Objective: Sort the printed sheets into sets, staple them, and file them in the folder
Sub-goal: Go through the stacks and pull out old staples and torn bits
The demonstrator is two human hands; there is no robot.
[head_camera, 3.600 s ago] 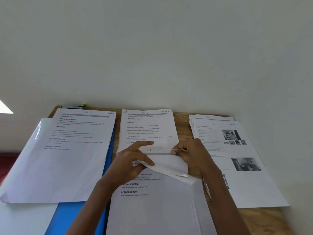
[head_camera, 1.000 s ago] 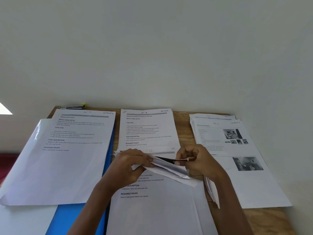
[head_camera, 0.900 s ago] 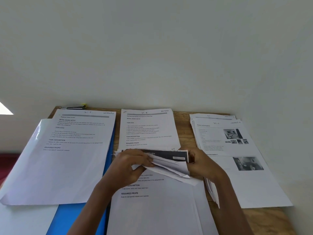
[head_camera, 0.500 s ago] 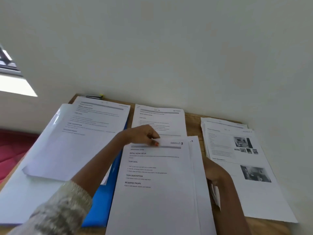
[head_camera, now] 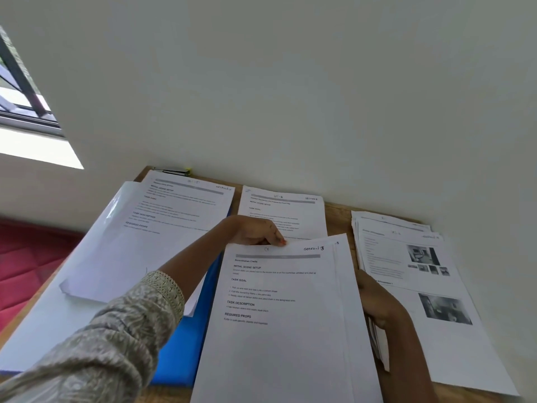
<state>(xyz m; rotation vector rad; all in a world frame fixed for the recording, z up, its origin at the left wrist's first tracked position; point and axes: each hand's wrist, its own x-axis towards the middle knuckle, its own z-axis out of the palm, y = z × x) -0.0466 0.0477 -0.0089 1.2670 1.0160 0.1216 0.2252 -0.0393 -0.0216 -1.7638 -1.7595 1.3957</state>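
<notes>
A stack of printed sheets [head_camera: 284, 330] lies flat in front of me, its top page headed in handwriting at the upper right. My left hand [head_camera: 255, 232] pinches the top edge of that stack. My right hand [head_camera: 374, 301] grips the stack's right edge, fingers tucked under the sheets. Another printed set [head_camera: 282, 207] lies behind it. At the left a third set [head_camera: 157, 225] rests on a blue folder [head_camera: 186, 341]. A fourth set [head_camera: 412, 274] with photos lies at the right.
A dark stapler [head_camera: 174, 171] with a yellow tip lies at the table's back left corner against the white wall. The wooden table [head_camera: 338, 212] shows between the paper piles. A red surface [head_camera: 26, 266] lies below the table's left edge.
The folded-up pages of the middle stack have been laid flat. My left hand moved to the stack's top edge, my right to its right edge. The view shifted left.
</notes>
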